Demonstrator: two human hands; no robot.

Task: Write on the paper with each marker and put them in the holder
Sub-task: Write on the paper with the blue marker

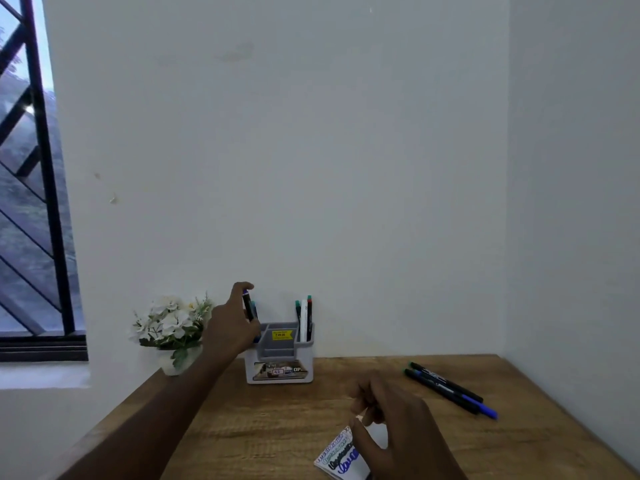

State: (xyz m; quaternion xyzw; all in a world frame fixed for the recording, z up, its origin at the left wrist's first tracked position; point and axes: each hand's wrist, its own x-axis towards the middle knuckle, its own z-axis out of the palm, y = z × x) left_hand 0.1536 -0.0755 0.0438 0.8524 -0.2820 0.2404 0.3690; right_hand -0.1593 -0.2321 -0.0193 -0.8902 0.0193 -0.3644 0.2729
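— What is worn on the arms?
— Nothing that shows — the left forearm (166, 403) is bare from the frame's edge to the left hand (230, 329).
— And the right hand (398, 424)?
— Bare too; no ring, watch or sleeve in view.
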